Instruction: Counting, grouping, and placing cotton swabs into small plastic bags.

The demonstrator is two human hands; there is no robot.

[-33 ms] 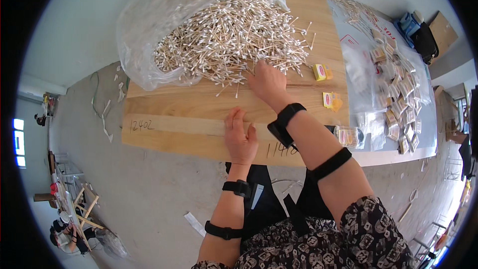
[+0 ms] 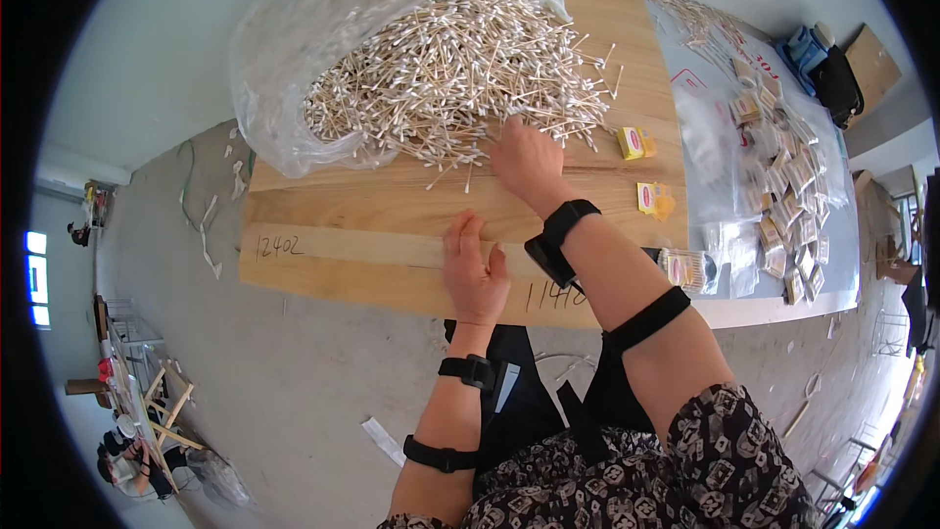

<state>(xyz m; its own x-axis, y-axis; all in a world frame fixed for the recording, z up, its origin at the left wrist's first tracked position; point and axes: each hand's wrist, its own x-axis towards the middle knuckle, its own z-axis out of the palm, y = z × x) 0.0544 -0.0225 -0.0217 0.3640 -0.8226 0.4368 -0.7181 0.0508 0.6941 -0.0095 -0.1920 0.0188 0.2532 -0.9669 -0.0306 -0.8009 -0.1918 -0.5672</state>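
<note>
Heap of cotton swabs (image 2: 460, 69) spills from an open clear plastic bag (image 2: 294, 69) across the far half of a pale wooden board (image 2: 343, 225). Right hand (image 2: 527, 162) lies palm-down at the heap's near edge, fingers curled in among the swabs; whether any are pinched cannot be told from above. Left hand (image 2: 474, 269) rests flat and open on bare board near the person, holding nothing.

Step in hand, by the look of it: drawing a small batch off the heap. The next move would call for raking a bunch toward the clear near strip without scattering strays.

Right of the board: two small yellow boxes (image 2: 634, 143), then filled packets (image 2: 793, 186) on a plastic sheet.
</note>
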